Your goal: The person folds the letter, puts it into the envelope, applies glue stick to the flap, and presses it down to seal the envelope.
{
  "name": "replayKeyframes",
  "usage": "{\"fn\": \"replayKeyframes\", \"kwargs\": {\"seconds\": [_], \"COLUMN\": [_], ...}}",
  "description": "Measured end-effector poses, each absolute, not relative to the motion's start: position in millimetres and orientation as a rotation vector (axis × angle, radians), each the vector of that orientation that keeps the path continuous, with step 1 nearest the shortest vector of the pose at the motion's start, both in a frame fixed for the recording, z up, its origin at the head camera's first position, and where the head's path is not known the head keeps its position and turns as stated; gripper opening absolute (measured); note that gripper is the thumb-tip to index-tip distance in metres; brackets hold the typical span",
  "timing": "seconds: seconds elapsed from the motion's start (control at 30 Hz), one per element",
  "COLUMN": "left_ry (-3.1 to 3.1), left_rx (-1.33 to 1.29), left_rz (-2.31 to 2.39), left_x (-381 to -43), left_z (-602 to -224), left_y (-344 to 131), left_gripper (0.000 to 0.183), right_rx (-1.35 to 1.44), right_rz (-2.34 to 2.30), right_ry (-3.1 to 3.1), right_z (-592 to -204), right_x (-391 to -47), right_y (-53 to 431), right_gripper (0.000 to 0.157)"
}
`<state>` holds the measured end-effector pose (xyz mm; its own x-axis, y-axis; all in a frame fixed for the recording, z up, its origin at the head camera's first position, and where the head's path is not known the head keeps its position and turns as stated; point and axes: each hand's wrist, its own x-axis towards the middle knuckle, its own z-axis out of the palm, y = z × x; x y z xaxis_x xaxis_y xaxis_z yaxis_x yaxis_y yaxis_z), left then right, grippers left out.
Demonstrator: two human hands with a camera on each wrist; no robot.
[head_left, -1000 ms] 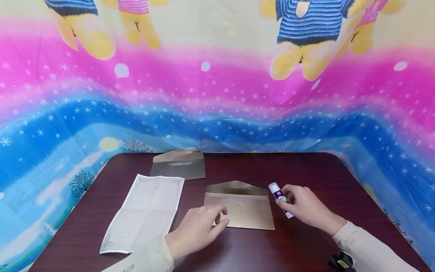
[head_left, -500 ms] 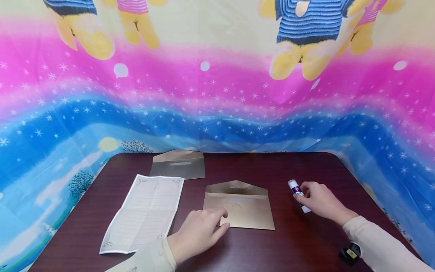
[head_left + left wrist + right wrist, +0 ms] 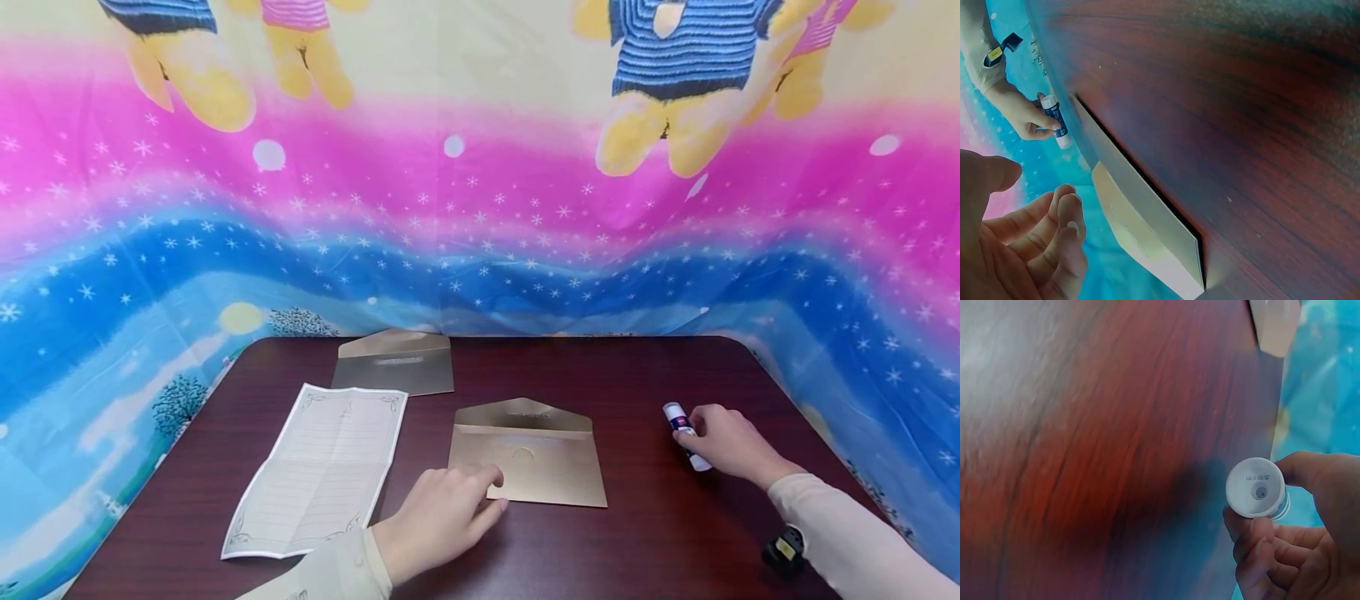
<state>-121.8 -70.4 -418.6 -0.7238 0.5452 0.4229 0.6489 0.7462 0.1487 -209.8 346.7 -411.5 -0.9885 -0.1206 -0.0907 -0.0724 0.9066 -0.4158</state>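
Note:
A gold envelope [image 3: 540, 467] lies on the dark table with its pointed flap [image 3: 521, 414] unfolded toward the back. My left hand [image 3: 446, 517], fingers loosely bent, is at the envelope's near left corner and holds nothing; the left wrist view shows the envelope [image 3: 1147, 206] edge-on beyond those fingers. To the right, my right hand [image 3: 735, 442] pinches a glue stick [image 3: 677, 417] between thumb and fingers, its white capped end tilted away to the left. In the right wrist view the round white end of the glue stick [image 3: 1254, 487] faces the camera.
A creased sheet of bordered writing paper [image 3: 330, 467] lies left of the envelope. Behind it is a second envelope [image 3: 393, 375] in darker metallic tone, flap unfolded. A printed cloth [image 3: 495, 208] hangs along the back and sides of the reddish-brown table [image 3: 570, 550].
My right hand has carried the glue stick to the right, away from the gold envelope. The left hand has stayed almost still, and the papers have not moved.

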Motion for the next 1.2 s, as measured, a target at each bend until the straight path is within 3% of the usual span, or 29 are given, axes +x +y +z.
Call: {"fn": "replayKeyframes", "kwargs": {"seconds": [0.6, 0.97, 1.2], "left_ry": [-2.655, -2.664, -2.679], "left_rx": [-0.94, -0.953, -0.946], "left_rz": [-0.379, -0.377, -0.369], "left_x": [-122, -122, -118], "left_z": [-421, -421, -419], "left_y": [-68, -67, -65], "left_gripper": [0.015, 0.015, 0.015], "right_rx": [-0.052, -0.072, -0.066], "right_rz": [-0.602, -0.574, -0.55], "right_ry": [2.921, 2.961, 2.974], "right_z": [-422, -422, -421], "right_x": [-215, -215, -216], "right_y": [361, 363, 364], "right_gripper": [0.035, 0.052, 0.053]}}
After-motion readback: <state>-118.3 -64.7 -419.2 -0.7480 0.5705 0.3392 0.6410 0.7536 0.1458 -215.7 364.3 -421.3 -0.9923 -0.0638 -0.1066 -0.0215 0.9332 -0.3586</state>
